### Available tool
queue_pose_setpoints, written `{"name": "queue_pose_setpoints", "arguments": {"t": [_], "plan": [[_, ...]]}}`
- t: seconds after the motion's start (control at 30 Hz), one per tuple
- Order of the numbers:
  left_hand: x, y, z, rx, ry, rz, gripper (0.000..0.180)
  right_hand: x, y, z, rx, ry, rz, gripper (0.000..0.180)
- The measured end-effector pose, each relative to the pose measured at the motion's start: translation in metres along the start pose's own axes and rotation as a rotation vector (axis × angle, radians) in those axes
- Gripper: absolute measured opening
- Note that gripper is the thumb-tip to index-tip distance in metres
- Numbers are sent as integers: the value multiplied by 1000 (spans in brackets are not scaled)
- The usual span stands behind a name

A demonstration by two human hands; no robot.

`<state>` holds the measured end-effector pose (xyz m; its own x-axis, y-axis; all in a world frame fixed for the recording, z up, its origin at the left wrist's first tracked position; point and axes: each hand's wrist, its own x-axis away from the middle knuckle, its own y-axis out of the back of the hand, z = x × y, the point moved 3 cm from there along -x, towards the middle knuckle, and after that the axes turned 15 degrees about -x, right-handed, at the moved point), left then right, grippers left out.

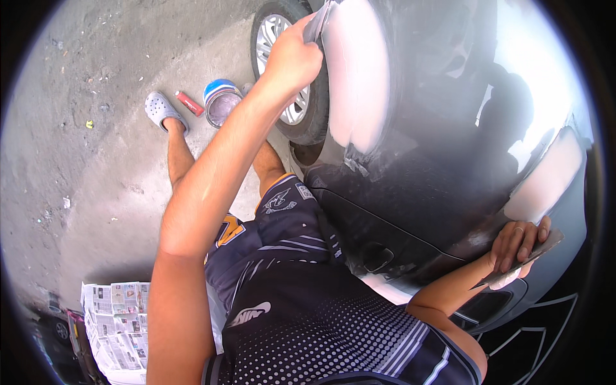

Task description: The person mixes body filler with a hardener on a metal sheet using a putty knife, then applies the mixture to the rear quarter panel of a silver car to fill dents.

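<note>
My left hand (294,61), arm stretched far forward, grips a thin dark grey flat piece (316,27) at the edge of a pale pink filler patch (358,77) above the car's wheel. Whether the piece touches the patch I cannot tell. On the other side, my right hand (521,244) has its fingers bent over a grey flat plate (539,251). A whitish lump (505,280) shows under that plate. Near those fingers, a second pinkish filler patch (545,176) lies on the dark grey car body (436,128).
The wheel (301,109) stands left of the panel. A blue-rimmed bucket (221,85) and a red tube-like container (189,102) rest on the concrete by my clog (164,110). Newspaper sheets (119,327) cover something at lower left. Thin metal bars (542,346) stand at lower right.
</note>
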<state>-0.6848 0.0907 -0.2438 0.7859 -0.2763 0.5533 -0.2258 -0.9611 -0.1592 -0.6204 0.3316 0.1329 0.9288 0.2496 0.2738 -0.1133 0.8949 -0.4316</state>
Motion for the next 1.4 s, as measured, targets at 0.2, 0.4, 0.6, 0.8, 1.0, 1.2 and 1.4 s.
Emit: {"name": "queue_pose_setpoints", "arguments": {"t": [0.2, 0.4, 0.6, 0.8, 1.0, 1.2, 1.4], "plan": [[-7, -5, -10, -84, 16, -13, 70, -2, 1, 2, 12, -11, 35, 45], [-10, -10, -14, -73, 43, -22, 69, -2, 6, 4, -14, -38, 77, 48], [-17, -23, 1, -264, 2, -87, 71, -1, 5, 4, -47, -34, 46, 48], [-5, -21, 7, -276, -208, -84, 53, -2, 7, 5, -62, -43, 68, 48], [35, -48, 31, -335, -421, -258, 80, -1, 7, 5, -114, -27, 36, 46], [84, -67, 47, -377, -451, -210, 94, 1, 7, 3, -109, 30, -27, 43], [129, -85, 70, -425, -498, -183, 94, 2, 3, 4, -79, 61, -37, 39]]}}
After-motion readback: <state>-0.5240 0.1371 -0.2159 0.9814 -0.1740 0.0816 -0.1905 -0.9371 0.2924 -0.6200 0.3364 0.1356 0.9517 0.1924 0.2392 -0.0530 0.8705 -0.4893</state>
